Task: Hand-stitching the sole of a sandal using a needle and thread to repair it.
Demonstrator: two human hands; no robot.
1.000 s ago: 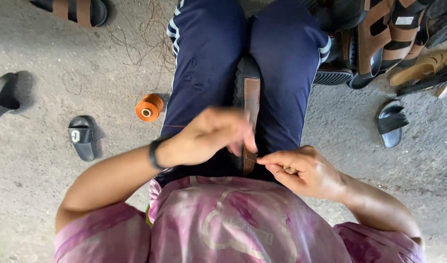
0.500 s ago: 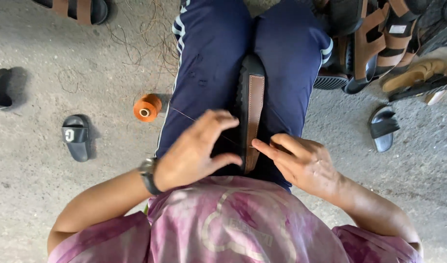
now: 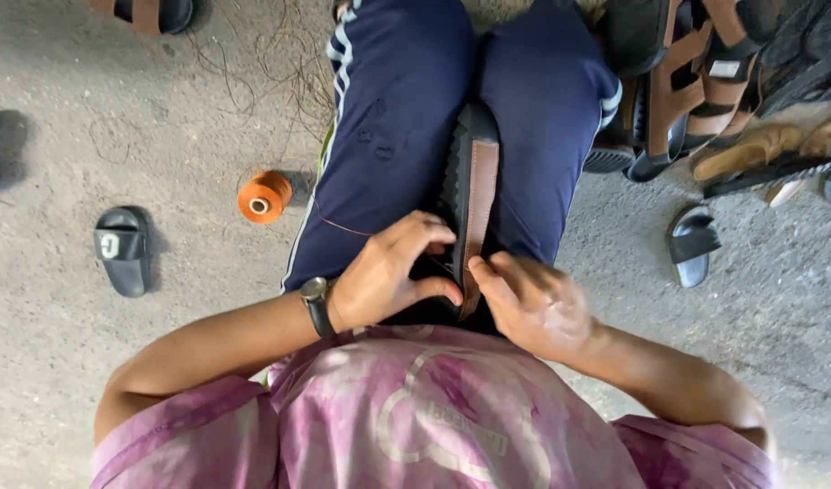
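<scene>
A black sandal with a brown leather strap [image 3: 477, 195] stands clamped on edge between my knees in dark blue trousers. My left hand [image 3: 388, 272], with a black wristwatch, grips the near end of the sandal's black sole, thumb under and fingers over. My right hand [image 3: 529, 303] pinches the brown strap's near end with closed fingers. A thin brownish thread [image 3: 339, 222] runs from my left hand across my left thigh toward an orange thread spool [image 3: 263, 196] on the ground.
Concrete ground all around. A small black slide sandal [image 3: 121, 249] lies at the left. A heap of brown and black sandals [image 3: 723, 81] sits at the upper right, one black slide [image 3: 692, 244] apart from it. Loose threads [image 3: 271, 63] lie scattered beyond the spool.
My left hand has dropped from above the strap and closed around the sandal's near end. My right hand has shifted slightly toward the strap. The thread now lies slack across my thigh.
</scene>
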